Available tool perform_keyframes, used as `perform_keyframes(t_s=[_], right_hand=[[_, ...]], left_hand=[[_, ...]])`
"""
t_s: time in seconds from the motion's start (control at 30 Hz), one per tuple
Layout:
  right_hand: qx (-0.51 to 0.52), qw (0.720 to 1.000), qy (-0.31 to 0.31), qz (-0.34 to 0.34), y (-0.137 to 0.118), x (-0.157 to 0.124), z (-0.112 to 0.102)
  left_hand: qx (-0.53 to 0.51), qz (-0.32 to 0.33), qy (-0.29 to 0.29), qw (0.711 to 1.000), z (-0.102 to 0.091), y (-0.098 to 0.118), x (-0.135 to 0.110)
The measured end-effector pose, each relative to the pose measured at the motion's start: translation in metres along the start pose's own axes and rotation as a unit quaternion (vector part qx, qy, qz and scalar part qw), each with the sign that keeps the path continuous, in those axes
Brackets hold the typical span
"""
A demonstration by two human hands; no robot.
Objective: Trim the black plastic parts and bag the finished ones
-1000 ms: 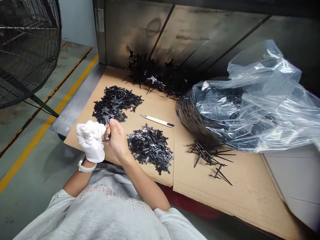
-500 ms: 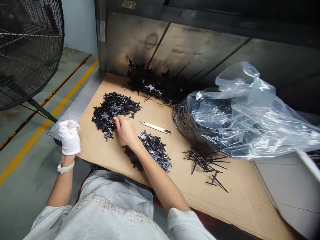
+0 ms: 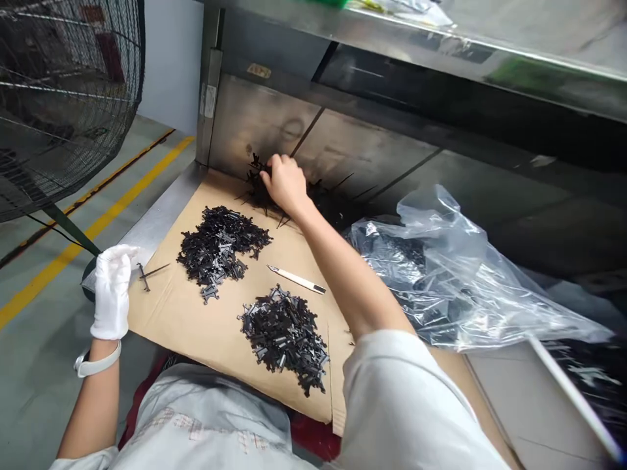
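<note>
**Seated at a cardboard-covered bench, viewed from my own head.** My right hand (image 3: 287,186) is bare and reaches forward across the sheet of corrugated cardboard (image 3: 171,313). Its fingers (image 3: 268,171) curl down and touch the tangled pile of black spiked plastic pieces (image 3: 257,187) at the back of the bench, against the metal panel (image 3: 259,124). The hand partly covers the pile, and I cannot tell whether it has closed on a piece.

My left hand (image 3: 112,290), in a white cotton glove, stays well apart from the pile, at the left edge of the cardboard. Its fingers are drawn together and point upward, but I cannot tell whether they grip anything. A white wristband (image 3: 96,361) circles that wrist. Just beside the glove lies a single black spiked piece (image 3: 144,276) with a thin shaft.

Between my hands are two heaps of flat black plastic parts: the upper heap (image 3: 218,251) lies nearer the left hand, and the lower heap (image 3: 283,343) lies below my right forearm. A cream-handled utility knife (image 3: 296,279) lies between the two heaps, closer to the right arm. To the right, a clear plastic bag (image 3: 441,281) holds dark contents. At far left stands a wire-guarded fan (image 3: 63,98) above a floor marked with a yellow line (image 3: 98,241).
</note>
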State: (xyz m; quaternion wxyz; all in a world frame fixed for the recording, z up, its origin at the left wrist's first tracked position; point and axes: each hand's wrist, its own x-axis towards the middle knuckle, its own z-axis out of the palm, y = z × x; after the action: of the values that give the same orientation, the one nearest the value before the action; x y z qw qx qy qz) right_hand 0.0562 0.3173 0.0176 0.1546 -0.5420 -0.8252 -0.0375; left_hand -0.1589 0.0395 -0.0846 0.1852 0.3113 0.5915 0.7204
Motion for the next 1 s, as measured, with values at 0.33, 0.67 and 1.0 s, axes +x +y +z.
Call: perform_keyframes(t_s=[0.33,0.67,1.0], right_hand=[[0.198,0.969,0.075,0.126,0.015,0.075,0.001],[0.346,0.93,-0.083,-0.095,-0.038,-0.021,-0.056],[0.498,0.861,-0.081,-0.063,-0.088,-0.146,-0.014]], left_hand=[[-0.006,0.001,0.063,0.998,-0.003,0.014,0.0],[0.023,0.072,-0.062,0.995,0.056,0.024,-0.001],[0.24,0.438,-0.065,0.864,0.084,0.043,-0.021]])
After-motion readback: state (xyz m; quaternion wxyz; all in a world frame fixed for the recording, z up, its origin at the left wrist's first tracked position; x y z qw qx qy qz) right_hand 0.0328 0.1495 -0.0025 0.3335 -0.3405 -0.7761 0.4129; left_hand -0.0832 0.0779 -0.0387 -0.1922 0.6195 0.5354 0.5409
